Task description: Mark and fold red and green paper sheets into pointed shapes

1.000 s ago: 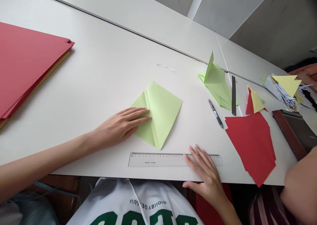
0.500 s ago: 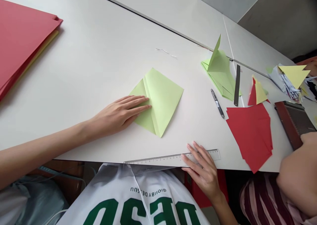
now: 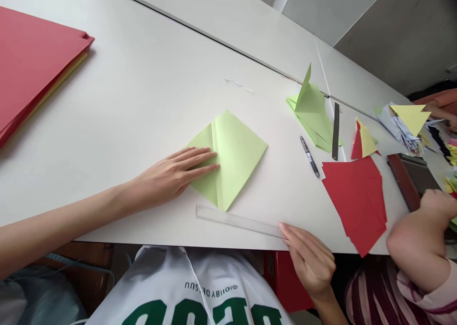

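A light green sheet of paper (image 3: 239,153) lies creased on the white table, its folds running down the left part. My left hand (image 3: 178,173) rests flat on that left part, fingers stretched over the crease. In my right hand (image 3: 310,258), near the table's front edge, is one end of a clear plastic ruler (image 3: 239,222), pinched between thumb and fingers. The ruler's far end points left, just below the paper's lower corner.
A red paper stack (image 3: 35,63) lies at far left. To the right are folded green papers (image 3: 314,120), a pen (image 3: 310,157), a dark ruler (image 3: 336,132), red sheets (image 3: 357,196) and a paper trimmer (image 3: 410,177). A co-worker's arm (image 3: 414,232) reaches in at right.
My right hand has gripped the ruler by its right end and swung its left end up off the table edge toward the paper. My left hand stays on the green paper.
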A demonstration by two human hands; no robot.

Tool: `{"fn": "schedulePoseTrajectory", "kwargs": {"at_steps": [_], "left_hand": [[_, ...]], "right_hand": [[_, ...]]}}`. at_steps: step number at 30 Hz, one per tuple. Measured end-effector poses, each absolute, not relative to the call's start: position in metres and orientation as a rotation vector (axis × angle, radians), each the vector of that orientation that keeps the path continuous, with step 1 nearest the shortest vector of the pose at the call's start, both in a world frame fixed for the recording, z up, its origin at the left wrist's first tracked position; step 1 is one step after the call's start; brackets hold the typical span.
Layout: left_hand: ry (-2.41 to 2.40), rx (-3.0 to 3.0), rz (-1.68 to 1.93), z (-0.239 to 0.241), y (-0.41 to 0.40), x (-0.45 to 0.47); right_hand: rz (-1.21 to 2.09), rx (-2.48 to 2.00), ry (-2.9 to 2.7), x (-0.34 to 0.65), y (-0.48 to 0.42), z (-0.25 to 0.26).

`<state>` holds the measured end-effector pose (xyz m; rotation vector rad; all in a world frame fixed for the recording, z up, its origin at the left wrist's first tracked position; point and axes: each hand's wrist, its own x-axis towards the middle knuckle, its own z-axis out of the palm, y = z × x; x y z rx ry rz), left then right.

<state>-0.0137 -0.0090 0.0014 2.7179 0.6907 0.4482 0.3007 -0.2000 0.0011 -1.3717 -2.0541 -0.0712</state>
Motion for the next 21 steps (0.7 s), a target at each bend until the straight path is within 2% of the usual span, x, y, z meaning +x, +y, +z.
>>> {"fn": "schedulePoseTrajectory", "kwargs": {"at_steps": [6, 12, 21], "left_hand": [[0.474, 2.746, 0.322, 0.001, -0.007, -0.019], [0.461, 2.659, 0.387, -0.005, -0.008, -0.025], [0.48, 2.661, 0.375, 0.001, -0.013, -0.026]], "right_hand": [[-0.195, -1.55, -1.916, 0.309, -0.155, 0.01], [-0.052, -1.729, -1.898, 0.314, -0.133, 0.001], [0.041, -1.71, -2.062, 0.325, -0.128, 0.006]]}}
